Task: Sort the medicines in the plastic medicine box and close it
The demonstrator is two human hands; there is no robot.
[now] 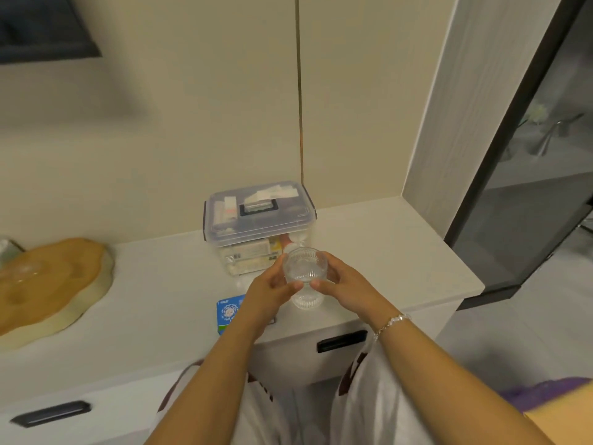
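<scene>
A clear plastic medicine box (256, 232) stands on the white counter against the wall, its lid on and a dark handle lying flat on top. Several medicine packets show through its walls. In front of it, both hands hold a ribbed clear glass (303, 269) just above the counter. My left hand (272, 287) grips it from the left and my right hand (343, 284) from the right, thumbs meeting at the near side. A blue-and-white medicine packet (228, 313) lies flat on the counter, partly hidden under my left wrist.
A thick wooden slab (48, 287) lies at the counter's left. The white counter (401, 252) ends at a corner on the right, beside a dark-framed glass cabinet door (529, 187). Drawer handles (341, 342) sit below the front edge.
</scene>
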